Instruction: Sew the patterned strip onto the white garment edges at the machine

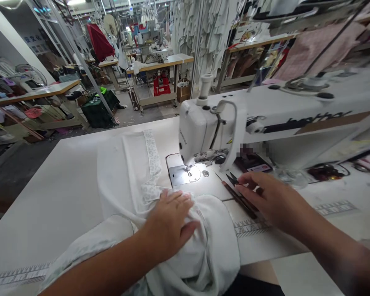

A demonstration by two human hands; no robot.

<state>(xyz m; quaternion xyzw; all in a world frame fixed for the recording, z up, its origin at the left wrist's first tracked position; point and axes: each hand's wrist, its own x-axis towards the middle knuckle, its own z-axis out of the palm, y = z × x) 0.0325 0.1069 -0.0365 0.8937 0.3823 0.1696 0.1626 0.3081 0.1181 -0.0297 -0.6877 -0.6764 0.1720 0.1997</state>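
My left hand (169,224) lies on a white garment (216,230), fingers stretched out over its pale patterned trim (154,158). The cloth is spread and bunched in front of the sewing machine (203,127), beside its lit needle plate (185,174). To the right, my right hand (265,197) is closed on small thread snips (232,179), whose dark blades point away from me; the palm covers most of their body. An awl (236,196) with a brown handle lies on the table alongside the snips, its thin tip towards the needle plate.
Printed ruler strips (251,229) run along the table's near edge. Under the machine arm sit a dark box (254,162) and clear plastic (291,176). Beyond are other sewing tables (163,63), hanging white cloth (216,37) and a metal post (86,61).
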